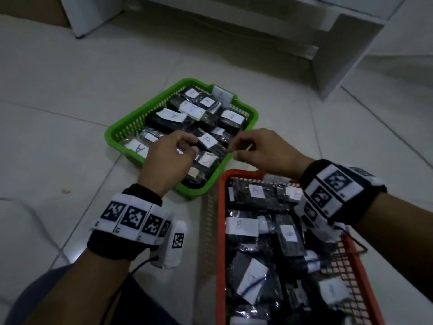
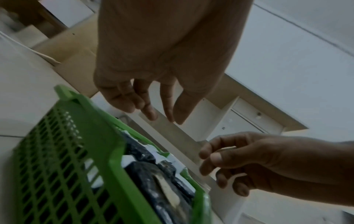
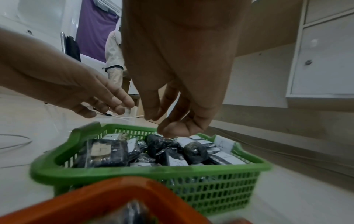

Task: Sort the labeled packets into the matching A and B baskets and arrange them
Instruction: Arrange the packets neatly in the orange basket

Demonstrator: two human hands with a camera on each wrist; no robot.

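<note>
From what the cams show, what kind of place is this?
Probably an indoor room in a home or office, with the work done on the floor: pale floor tiles, white cabinets with small knobs, and the green basket and orange basket set directly on the tiles.

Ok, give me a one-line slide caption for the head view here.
Both hands, left hand and right hand, hover over the green basket of A-labelled packets; the orange basket holds B-labelled packets.
</note>
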